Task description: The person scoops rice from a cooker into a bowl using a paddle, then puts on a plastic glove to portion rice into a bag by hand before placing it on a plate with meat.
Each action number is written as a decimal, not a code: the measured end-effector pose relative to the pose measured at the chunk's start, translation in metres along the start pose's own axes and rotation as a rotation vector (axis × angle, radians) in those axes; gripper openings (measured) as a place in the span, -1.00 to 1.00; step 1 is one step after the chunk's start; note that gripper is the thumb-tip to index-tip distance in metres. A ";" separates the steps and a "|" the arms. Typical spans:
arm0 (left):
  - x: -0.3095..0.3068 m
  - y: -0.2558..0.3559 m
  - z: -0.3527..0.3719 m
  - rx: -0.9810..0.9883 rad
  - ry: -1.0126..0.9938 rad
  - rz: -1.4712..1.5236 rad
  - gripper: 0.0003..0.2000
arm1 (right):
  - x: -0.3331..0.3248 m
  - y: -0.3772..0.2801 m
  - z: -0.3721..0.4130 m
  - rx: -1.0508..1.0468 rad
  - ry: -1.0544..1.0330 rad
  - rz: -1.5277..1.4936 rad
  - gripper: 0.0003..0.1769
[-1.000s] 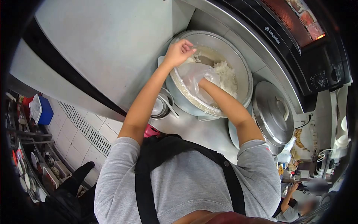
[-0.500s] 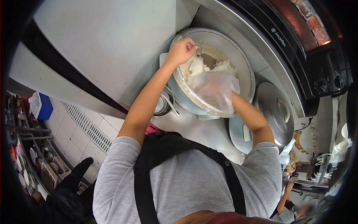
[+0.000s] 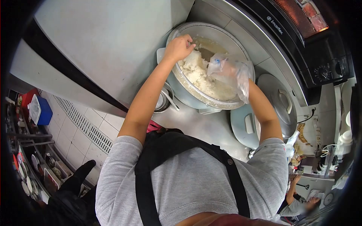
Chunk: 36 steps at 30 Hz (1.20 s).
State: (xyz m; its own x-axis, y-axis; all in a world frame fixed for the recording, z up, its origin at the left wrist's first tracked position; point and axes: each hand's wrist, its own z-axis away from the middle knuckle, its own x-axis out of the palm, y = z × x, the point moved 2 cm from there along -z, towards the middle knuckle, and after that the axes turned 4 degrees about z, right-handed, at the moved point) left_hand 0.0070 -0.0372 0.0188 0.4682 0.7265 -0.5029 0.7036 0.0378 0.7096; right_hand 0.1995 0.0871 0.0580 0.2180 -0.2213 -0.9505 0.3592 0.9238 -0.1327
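A large round metal pot [image 3: 246, 51] with white cooked rice [image 3: 196, 73] in it stands in front of me. My left hand [image 3: 179, 48] is closed at the pot's left rim, its fingers curled over the edge. A clear plastic bag [image 3: 243, 73] covers my right hand [image 3: 228, 71] like a loose glove. That hand is inside the pot, over the right side of the rice; the crumpled bag blurs its fingers, so their grip cannot be made out. The rice lies heaped toward the left and front, and part of the pot's bottom shows behind it.
A lidded metal pot [image 3: 277, 109] stands at the right. By the big pot's left side is a small metal pot [image 3: 163, 101] with a white-handled utensil. A black toaster oven [image 3: 301, 49] sits above right. Another person [image 3: 296, 203] is at lower right.
My right hand in the bag has moved up and back from the front of the pot, uncovering more rice. My left hand stays at the rim. The view has shifted slightly.
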 end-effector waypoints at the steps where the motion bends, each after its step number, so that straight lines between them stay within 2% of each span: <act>1: -0.001 0.001 -0.001 0.000 0.000 0.008 -0.75 | 0.005 0.015 -0.004 -0.205 0.107 -0.333 -0.64; 2: -0.001 0.002 -0.001 0.001 0.003 0.007 -0.75 | 0.005 0.012 -0.008 -0.207 0.109 -0.331 -0.64; 5: -0.003 0.002 0.000 -0.009 0.031 0.059 -0.76 | 0.014 -0.007 -0.028 -0.214 0.079 0.034 -0.73; 10: -0.005 0.003 0.001 -0.027 0.032 0.105 -0.78 | 0.069 -0.056 -0.049 -0.209 0.082 0.395 -0.78; 13: -0.003 -0.001 -0.001 -0.016 0.069 0.161 -0.81 | 0.079 -0.068 -0.050 -0.204 0.091 0.502 -0.82; 16: 0.000 -0.005 -0.003 -0.025 0.083 0.219 -0.82 | 0.053 -0.067 -0.049 -0.197 -0.023 0.454 -0.85; 19: -0.004 -0.002 -0.003 0.014 0.079 0.179 -0.82 | 0.053 -0.036 -0.065 -0.285 0.054 0.116 -0.84; 22: -0.004 -0.001 -0.003 -0.027 0.085 0.189 -0.82 | 0.064 -0.017 -0.083 -0.415 0.015 -0.287 -0.83; 25: -0.004 -0.001 -0.004 -0.018 0.070 0.148 -0.79 | 0.085 -0.002 -0.101 -0.460 -0.008 -0.480 -0.82; 28: -0.003 0.000 -0.004 -0.011 0.076 0.096 -0.80 | 0.106 0.006 -0.108 -0.438 -0.008 -0.458 -0.81; 31: -0.001 -0.004 -0.003 -0.004 0.077 0.132 -0.80 | 0.129 0.026 -0.108 -0.462 0.034 -0.220 -0.80; 33: -0.005 0.000 -0.002 -0.008 0.075 0.151 -0.81 | 0.152 0.059 -0.124 -0.491 0.091 -0.047 -0.80; 34: -0.007 0.002 -0.001 -0.019 0.069 0.175 -0.81 | 0.191 0.091 -0.145 -0.544 0.190 0.052 -0.79; 36: -0.008 0.002 -0.003 -0.030 0.077 0.175 -0.81 | 0.070 0.025 -0.080 -0.433 0.141 0.041 -0.82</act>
State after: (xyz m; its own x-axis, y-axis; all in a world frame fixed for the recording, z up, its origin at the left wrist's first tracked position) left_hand 0.0031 -0.0409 0.0258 0.5392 0.7738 -0.3324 0.5982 -0.0741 0.7980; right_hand 0.1516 0.1199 -0.0344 0.0875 -0.1647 -0.9825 -0.0658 0.9831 -0.1707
